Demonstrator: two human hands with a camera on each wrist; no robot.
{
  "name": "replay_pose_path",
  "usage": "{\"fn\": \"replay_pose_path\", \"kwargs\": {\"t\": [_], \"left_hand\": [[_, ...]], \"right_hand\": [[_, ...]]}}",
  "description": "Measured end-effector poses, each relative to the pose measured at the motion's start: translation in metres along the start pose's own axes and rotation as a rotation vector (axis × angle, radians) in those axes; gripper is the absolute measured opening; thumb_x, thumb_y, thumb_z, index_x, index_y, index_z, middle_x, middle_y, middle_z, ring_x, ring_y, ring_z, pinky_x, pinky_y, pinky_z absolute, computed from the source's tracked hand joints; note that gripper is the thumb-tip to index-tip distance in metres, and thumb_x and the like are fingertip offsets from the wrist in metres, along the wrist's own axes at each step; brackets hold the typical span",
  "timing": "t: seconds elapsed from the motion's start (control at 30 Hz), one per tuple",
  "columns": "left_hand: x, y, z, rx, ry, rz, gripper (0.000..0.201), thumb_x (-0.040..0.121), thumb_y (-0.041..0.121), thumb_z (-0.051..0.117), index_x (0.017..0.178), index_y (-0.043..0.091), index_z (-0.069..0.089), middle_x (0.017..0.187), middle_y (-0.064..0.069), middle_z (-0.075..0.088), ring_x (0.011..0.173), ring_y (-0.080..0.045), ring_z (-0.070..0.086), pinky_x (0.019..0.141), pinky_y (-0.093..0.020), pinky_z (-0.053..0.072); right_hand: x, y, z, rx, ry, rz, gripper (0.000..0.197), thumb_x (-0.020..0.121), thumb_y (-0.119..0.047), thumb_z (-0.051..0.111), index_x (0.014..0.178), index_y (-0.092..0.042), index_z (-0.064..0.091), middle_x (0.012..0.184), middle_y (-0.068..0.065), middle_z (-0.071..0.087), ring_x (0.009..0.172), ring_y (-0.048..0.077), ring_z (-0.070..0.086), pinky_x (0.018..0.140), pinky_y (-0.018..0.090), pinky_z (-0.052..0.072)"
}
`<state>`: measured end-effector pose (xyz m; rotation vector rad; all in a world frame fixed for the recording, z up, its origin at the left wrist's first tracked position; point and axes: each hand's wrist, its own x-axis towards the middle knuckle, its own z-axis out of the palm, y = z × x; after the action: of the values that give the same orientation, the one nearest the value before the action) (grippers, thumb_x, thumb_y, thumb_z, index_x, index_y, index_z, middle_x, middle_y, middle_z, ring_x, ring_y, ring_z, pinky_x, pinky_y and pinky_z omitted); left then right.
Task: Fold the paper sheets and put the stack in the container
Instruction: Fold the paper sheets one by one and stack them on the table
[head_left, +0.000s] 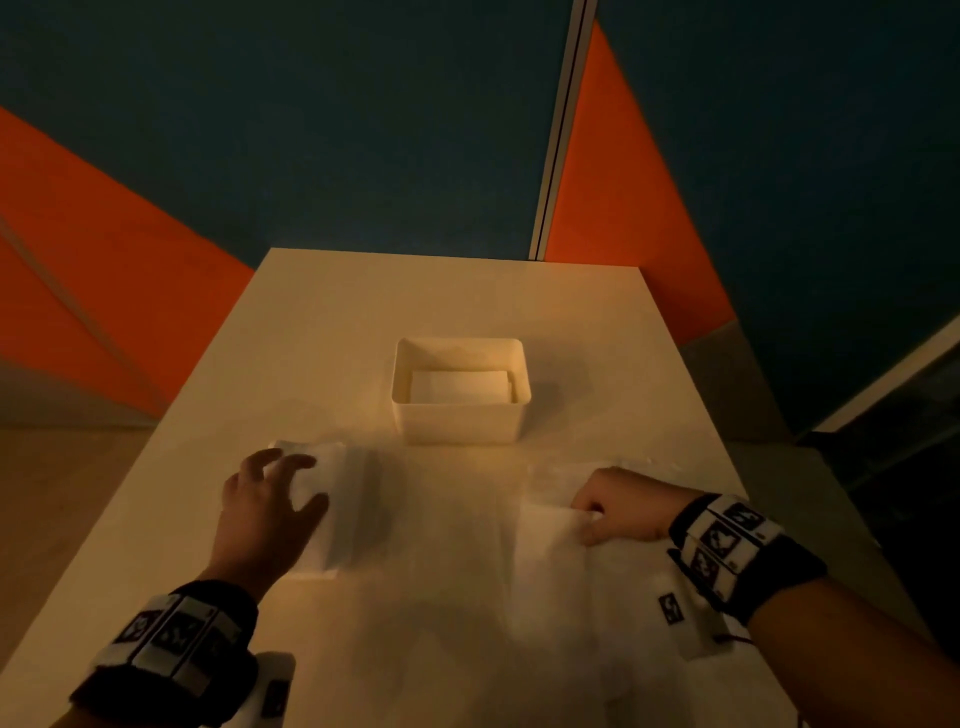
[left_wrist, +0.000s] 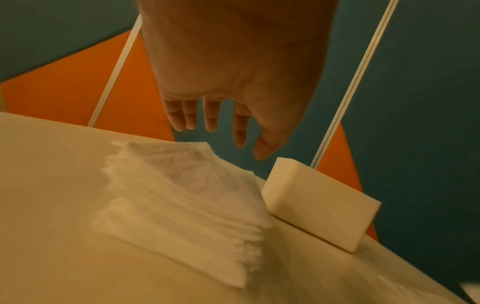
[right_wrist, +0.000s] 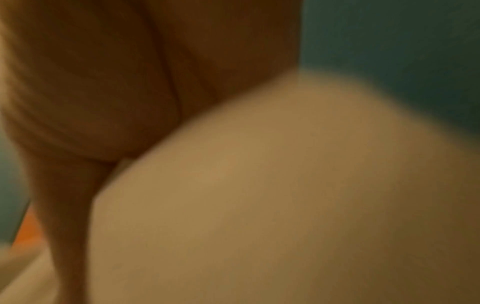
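A white container (head_left: 462, 423) stands mid-table with a folded paper (head_left: 460, 387) lying inside it. To its left front lies a stack of folded sheets (head_left: 345, 504). My left hand (head_left: 296, 480) is over that stack with its fingers spread; in the left wrist view the left hand (left_wrist: 223, 139) hangs a little above the stack (left_wrist: 182, 195), apart from it, with the container (left_wrist: 319, 203) just behind. A large thin paper sheet (head_left: 493, 597) is spread in front of me. My right hand (head_left: 592, 517) pinches its right part. The right wrist view is blurred: only the palm (right_wrist: 103, 82) and pale paper (right_wrist: 259, 185) show.
The pale table (head_left: 457, 291) runs to a far edge behind the container, with bare surface there and along its left side. Orange and dark teal wall panels (head_left: 311, 130) stand beyond it. Both wrists carry black bands with marker tags.
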<state>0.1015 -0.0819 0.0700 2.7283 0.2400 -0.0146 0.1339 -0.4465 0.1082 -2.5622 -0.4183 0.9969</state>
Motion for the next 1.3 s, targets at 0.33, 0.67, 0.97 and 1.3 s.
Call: {"fn": "replay_pose_path", "kwargs": {"t": [0.33,0.67,0.97,1.3], "left_hand": [[-0.010,0.095,-0.001,-1.042,-0.828,-0.056,0.078,0.050,0.060,0.078,0.120,0.036,0.052,0.116,0.002,0.066,0.102,-0.016,0.065,0.086,-0.031,0.054],[-0.002,0.115,-0.017,-1.390,-0.622,-0.074,0.039,0.091,0.003,0.049,0.110,0.031,0.067,0.110,-0.010,0.069,0.097,-0.027,0.064,0.091,-0.048,0.049],[-0.005,0.105,-0.024,-1.277,-0.603,0.003,0.028,0.083,0.026,0.056,0.100,0.015,0.075,0.115,-0.002,0.068,0.096,-0.029,0.065,0.086,-0.036,0.055],[-0.012,0.106,-0.017,-1.156,-0.882,0.097,0.042,0.057,0.039,0.080,0.097,0.027,0.076,0.107,0.000,0.072,0.100,-0.016,0.066,0.079,-0.023,0.053]], "right_hand": [[-0.010,-0.044,-0.014,1.169,0.447,-0.206,0.016,0.088,0.001,0.058,0.099,-0.007,0.067,0.084,0.002,0.073,0.074,0.012,0.068,0.063,0.023,0.055],[-0.009,-0.045,-0.005,1.371,0.450,-0.213,0.022,0.089,0.003,0.053,0.103,-0.007,0.066,0.090,0.007,0.073,0.077,0.016,0.070,0.065,0.027,0.057],[-0.016,-0.040,-0.012,1.611,0.307,-0.201,0.047,0.093,-0.037,0.029,0.088,-0.011,0.068,0.090,0.008,0.066,0.079,0.022,0.059,0.067,0.032,0.042],[-0.007,-0.050,0.003,0.885,0.081,-0.252,0.064,0.073,0.007,0.073,0.120,-0.033,0.054,0.105,0.021,0.067,0.088,0.027,0.065,0.080,0.047,0.054]]}}
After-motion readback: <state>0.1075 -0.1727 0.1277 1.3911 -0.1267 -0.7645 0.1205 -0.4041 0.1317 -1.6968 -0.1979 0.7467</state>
